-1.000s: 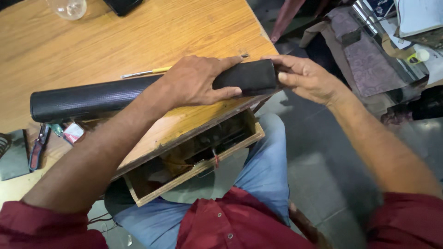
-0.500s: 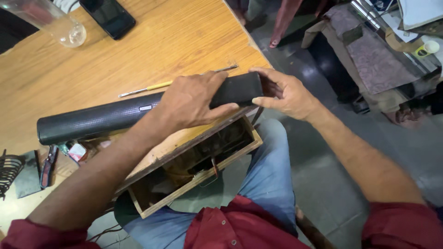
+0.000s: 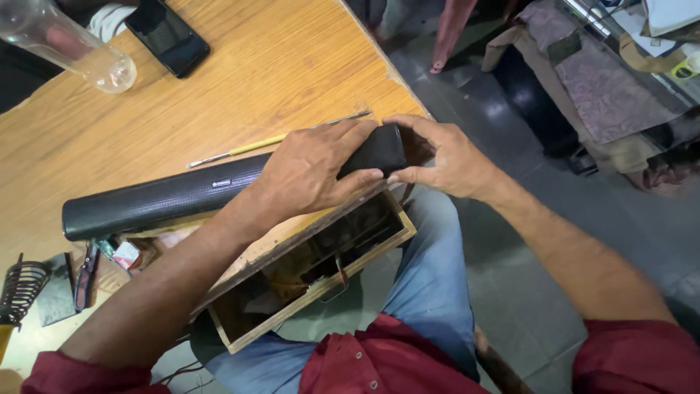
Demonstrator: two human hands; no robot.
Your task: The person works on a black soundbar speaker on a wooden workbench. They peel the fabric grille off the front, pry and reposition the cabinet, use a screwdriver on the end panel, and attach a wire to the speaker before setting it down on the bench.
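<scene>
A long black cylindrical soundbar (image 3: 168, 197) lies across the near edge of a wooden table (image 3: 240, 87). My left hand (image 3: 310, 171) lies over its right part, fingers wrapped around the body. At the bar's right end, my right hand (image 3: 445, 157) grips the end cap with thumb below and fingers above. Just beyond the bar on the table lies a thin yellow-handled tool (image 3: 270, 142).
An open wooden drawer (image 3: 321, 281) sticks out under the table over my lap. A black phone (image 3: 168, 36) and a clear plastic bottle (image 3: 69, 47) lie at the table's far side. A soldering-iron stand (image 3: 18, 288) and small pliers (image 3: 87, 266) sit at the left. Cluttered shelves stand at right.
The soundbar and both hands sit further left and lower in view as the head camera shifted. My right hand has closed more tightly around the bar's end.
</scene>
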